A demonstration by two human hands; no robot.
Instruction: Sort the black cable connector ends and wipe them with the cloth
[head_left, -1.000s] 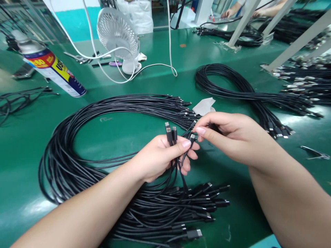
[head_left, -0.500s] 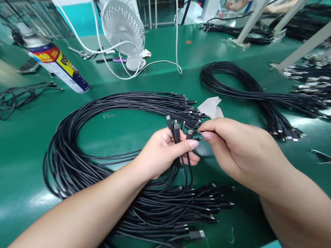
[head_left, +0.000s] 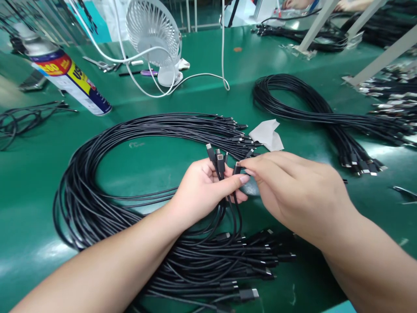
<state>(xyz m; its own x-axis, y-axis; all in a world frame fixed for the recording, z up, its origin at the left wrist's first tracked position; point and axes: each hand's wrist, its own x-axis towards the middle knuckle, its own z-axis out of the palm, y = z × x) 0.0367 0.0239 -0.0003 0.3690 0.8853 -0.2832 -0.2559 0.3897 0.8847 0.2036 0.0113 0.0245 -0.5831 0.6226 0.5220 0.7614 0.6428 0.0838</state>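
My left hand [head_left: 205, 187] is closed around several black USB cables, their plugs [head_left: 220, 163] standing up above the thumb with metal tips showing. One plug [head_left: 237, 168] leans apart from the others, near the left thumb tip. At its metal end my right hand [head_left: 293, 191] pinches with thumb and forefinger; whatever else lies inside those fingers is hidden. Beneath both hands, a large looped bundle of black cables [head_left: 81, 191] spreads over the green table [head_left: 182, 98], with one set of plug ends [head_left: 260, 261] toward me and another [head_left: 239, 134] farther off.
A white paper scrap [head_left: 267, 134] lies beyond my right hand. Another cable bundle [head_left: 293, 98] rests at the right. Farther back stand a white fan [head_left: 153, 37] with a looping white cord and a spray can [head_left: 70, 78]. Metal tweezers-like tips [head_left: 404, 191] show at the right edge.
My right hand has moved slightly left, its fingertips now at the tip of the separate plug. The left hand keeps its hold on the cables.
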